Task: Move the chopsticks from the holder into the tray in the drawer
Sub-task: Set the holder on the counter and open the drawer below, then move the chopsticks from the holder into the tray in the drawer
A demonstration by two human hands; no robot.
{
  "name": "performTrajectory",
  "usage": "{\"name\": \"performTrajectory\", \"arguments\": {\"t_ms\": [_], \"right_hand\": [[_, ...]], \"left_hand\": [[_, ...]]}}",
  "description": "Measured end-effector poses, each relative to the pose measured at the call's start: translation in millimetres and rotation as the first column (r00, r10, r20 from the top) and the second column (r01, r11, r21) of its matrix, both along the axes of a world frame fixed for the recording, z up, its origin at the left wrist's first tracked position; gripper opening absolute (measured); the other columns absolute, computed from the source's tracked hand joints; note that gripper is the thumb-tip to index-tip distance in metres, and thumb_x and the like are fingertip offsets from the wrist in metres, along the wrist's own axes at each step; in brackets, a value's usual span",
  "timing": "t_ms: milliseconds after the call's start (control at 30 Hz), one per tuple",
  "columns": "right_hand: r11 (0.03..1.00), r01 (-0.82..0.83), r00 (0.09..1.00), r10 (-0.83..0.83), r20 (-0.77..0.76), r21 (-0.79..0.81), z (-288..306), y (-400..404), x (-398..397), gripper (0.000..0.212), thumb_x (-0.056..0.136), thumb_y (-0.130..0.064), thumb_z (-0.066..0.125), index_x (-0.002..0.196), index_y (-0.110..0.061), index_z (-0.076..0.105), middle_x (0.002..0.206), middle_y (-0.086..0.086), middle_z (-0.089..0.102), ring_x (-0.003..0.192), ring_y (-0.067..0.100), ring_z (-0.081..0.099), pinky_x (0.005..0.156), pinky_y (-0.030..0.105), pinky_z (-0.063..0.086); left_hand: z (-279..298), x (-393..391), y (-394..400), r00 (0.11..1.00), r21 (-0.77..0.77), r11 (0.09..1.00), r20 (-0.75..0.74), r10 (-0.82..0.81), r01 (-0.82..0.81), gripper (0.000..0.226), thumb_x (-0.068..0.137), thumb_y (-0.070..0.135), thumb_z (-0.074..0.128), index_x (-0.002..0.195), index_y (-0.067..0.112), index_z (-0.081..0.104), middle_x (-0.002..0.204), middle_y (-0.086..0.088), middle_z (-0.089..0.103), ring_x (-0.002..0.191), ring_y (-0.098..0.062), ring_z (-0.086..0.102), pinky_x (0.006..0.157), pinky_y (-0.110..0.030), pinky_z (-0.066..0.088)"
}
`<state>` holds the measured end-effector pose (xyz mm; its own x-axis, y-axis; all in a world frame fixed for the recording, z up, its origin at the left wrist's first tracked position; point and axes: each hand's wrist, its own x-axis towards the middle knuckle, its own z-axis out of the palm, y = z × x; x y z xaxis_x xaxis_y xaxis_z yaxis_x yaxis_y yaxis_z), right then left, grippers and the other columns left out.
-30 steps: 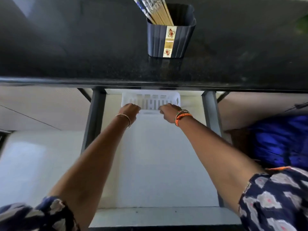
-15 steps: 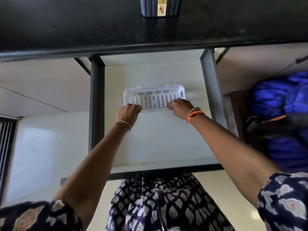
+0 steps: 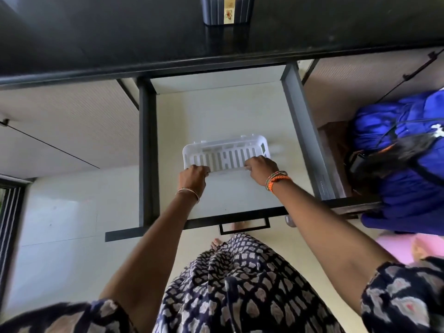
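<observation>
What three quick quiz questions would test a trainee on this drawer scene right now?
1. True or false: the white tray already holds chopsticks.
2. Which hands grip the tray's near edge? A) left hand only B) right hand only C) both
3. Fill in: the dark holder stands on the black ____, above the open drawer.

Key: 1 false, the tray shows only its slotted bottom; 2 C; 3 countertop.

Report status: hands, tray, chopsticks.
Left hand and right hand both grip the white tray's near rim, inside the open drawer. Tray empty. Chopsticks out of view; holder on the counter.
</observation>
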<state>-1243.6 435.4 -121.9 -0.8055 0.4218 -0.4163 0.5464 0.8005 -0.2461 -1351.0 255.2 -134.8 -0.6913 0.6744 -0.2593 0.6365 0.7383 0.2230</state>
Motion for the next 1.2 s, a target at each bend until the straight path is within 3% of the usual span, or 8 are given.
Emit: {"name": "performTrajectory", "arguments": {"t_ms": [200, 333, 433, 733, 900, 1033, 1133, 1200], "right_hand": [[0.999, -0.006, 0.997, 0.010, 0.073, -0.053, 7.3, -2.0, 3.7, 0.033, 0.092, -0.003, 0.044, 0.115, -0.010, 0.066, 0.118, 0.017, 0.065, 0.107, 0.036, 0.062, 0.077, 0.031, 0.045], [0.990, -0.044, 0.993, 0.058, 0.105, -0.131, 34.2, 15.6, -16.4, 0.028, 0.090, -0.014, 0.045, 0.109, -0.015, 0.067, 0.126, 0.012, 0.061, 0.116, 0.033, 0.056, 0.092, 0.037, 0.047], [0.995, -0.019, 0.998, 0.012, -0.070, -0.097, 85.2, 49.3, -58.0, 0.030, 0.089, -0.016, 0.048, 0.111, -0.018, 0.069, 0.127, 0.008, 0.063, 0.116, 0.032, 0.059, 0.098, 0.040, 0.049], [0.990, 0.114, 0.729, -0.142, -0.669, -0.086, 238.3, 149.1, -201.2, 0.025, 0.088, -0.005, 0.052, 0.096, -0.007, 0.076, 0.101, 0.011, 0.075, 0.096, 0.025, 0.069, 0.085, 0.035, 0.057], [0.969, 0.149, 0.671, -0.246, -0.700, -0.197, 252.2, 188.4, -281.3, 0.027, 0.088, 0.000, 0.050, 0.103, -0.002, 0.072, 0.108, 0.013, 0.072, 0.101, 0.024, 0.068, 0.091, 0.031, 0.055], [0.955, 0.194, 0.700, -0.295, -0.650, -0.224, 236.5, 208.3, -336.4, 0.036, 0.087, 0.007, 0.047, 0.117, -0.004, 0.064, 0.123, 0.013, 0.063, 0.112, 0.025, 0.062, 0.096, 0.028, 0.050], [0.944, 0.252, 0.762, -0.330, -0.558, -0.214, 221.7, 218.0, -366.3, 0.021, 0.088, 0.005, 0.047, 0.086, -0.003, 0.067, 0.091, 0.012, 0.066, 0.089, 0.027, 0.065, 0.075, 0.032, 0.056], [0.950, 0.266, 0.826, -0.312, -0.469, -0.164, 212.6, 222.5, -380.4, 0.035, 0.089, 0.001, 0.047, 0.057, -0.013, 0.042, 0.060, 0.002, 0.045, 0.056, 0.019, 0.050, 0.047, 0.026, 0.040]], "left_hand": [[3.0, 9.9, 0.0, 1.000, -0.051, 0.999, -0.012, -0.015, 0.014, 0.027, 0.087, 0.003, 0.047, 0.103, 0.016, 0.064, 0.099, -0.016, 0.069, 0.089, -0.038, 0.064, 0.071, -0.036, 0.049], [24.3, -7.3, 10.4, 0.991, -0.003, 0.993, -0.070, -0.117, 0.118, 0.036, 0.087, 0.043, 0.052, 0.117, 0.024, 0.057, 0.109, -0.007, 0.069, 0.102, -0.028, 0.063, 0.086, -0.035, 0.045], [66.9, -54.6, 38.1, 0.991, 0.175, 0.984, -0.132, 0.001, 0.022, 0.054, 0.079, 0.065, 0.048, 0.118, 0.027, 0.056, 0.107, -0.004, 0.070, 0.096, -0.028, 0.065, 0.071, -0.033, 0.047], [201.0, -195.4, 146.0, 0.933, 0.569, 0.816, -0.230, 0.278, -0.103, 0.026, 0.086, 0.046, 0.051, 0.100, 0.026, 0.060, 0.094, -0.009, 0.073, 0.086, -0.039, 0.065, 0.067, -0.037, 0.049], [213.7, -240.0, 194.0, 0.961, 0.625, 0.780, -0.187, 0.204, -0.044, 0.023, 0.088, 0.034, 0.053, 0.108, 0.024, 0.057, 0.107, -0.001, 0.066, 0.093, -0.026, 0.064, 0.068, -0.038, 0.053], [203.9, -266.1, 222.1, 0.944, 0.619, 0.785, -0.256, 0.208, -0.005, 0.020, 0.088, 0.029, 0.053, 0.107, 0.023, 0.058, 0.095, -0.001, 0.060, 0.085, -0.024, 0.061, 0.056, -0.029, 0.041], [195.0, -279.5, 227.4, 0.932, 0.555, 0.831, -0.323, 0.163, 0.047, 0.023, 0.088, 0.033, 0.055, 0.109, 0.023, 0.059, 0.095, -0.001, 0.057, 0.089, -0.021, 0.057, 0.053, -0.028, 0.040], [189.9, -285.1, 225.3, 0.911, 0.487, 0.868, -0.395, 0.121, 0.096, 0.025, 0.088, 0.035, 0.054, 0.110, 0.025, 0.058, 0.096, 0.000, 0.057, 0.091, -0.020, 0.054, 0.050, -0.028, 0.039]]}}
